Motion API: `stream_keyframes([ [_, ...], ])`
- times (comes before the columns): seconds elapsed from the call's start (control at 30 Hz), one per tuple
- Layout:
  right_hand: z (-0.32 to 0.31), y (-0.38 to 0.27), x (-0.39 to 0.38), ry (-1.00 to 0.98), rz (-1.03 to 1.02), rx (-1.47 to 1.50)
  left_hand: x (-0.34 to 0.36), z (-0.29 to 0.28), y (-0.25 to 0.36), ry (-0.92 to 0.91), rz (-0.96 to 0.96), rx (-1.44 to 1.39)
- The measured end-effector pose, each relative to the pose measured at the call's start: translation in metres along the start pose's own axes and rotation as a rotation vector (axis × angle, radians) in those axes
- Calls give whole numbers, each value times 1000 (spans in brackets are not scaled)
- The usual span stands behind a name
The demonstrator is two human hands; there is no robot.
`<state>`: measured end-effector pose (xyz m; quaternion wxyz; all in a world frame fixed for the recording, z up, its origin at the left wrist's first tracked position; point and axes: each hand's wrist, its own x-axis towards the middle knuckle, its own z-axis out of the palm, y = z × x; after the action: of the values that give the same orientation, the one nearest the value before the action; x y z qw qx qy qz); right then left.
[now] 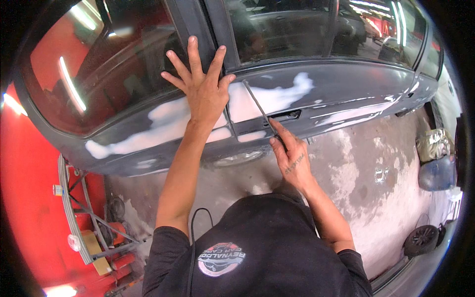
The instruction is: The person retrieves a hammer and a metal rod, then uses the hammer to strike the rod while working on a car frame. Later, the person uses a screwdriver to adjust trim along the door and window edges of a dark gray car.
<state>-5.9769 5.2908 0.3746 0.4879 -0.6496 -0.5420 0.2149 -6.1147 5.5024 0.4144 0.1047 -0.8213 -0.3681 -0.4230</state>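
Note:
A dark grey car side (376, 84), marked with irregular pale, white patches (287, 96), spans the upper view. My left hand (200, 99) lies against it with fingers spread, over the door gap and window pillar (208, 24). My right hand (292, 156) grips a long thin metal tool (257, 104), which angles up to the white patch beside the gap, its tip just right of my left hand. The tool crosses the recessed door handle (287, 117). Whether its tip touches the panel I cannot tell.
A grey metal rack (69, 205) stands by the red wall (24, 158) at left. A wheel (235, 160) shows under the car. At the right, bundled items (433, 146) and a loose tyre (420, 240) rest on the stained concrete floor (356, 178). A black cord hangs by my left arm.

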Motion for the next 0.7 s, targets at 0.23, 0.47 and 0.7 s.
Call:
stream_keyframes([
  [0.23, 5, -14, -3, 51, -10, -126, -2, -2, -13, -15, 76, 2],
  [0.47, 4, -27, 5, 45, -34, -167, -2, 6, -13, 72, 67, -39],
  [0.7, 3, -42, 8, 31, 13, -158, -1, 9, -14, 80, 71, -93],
])
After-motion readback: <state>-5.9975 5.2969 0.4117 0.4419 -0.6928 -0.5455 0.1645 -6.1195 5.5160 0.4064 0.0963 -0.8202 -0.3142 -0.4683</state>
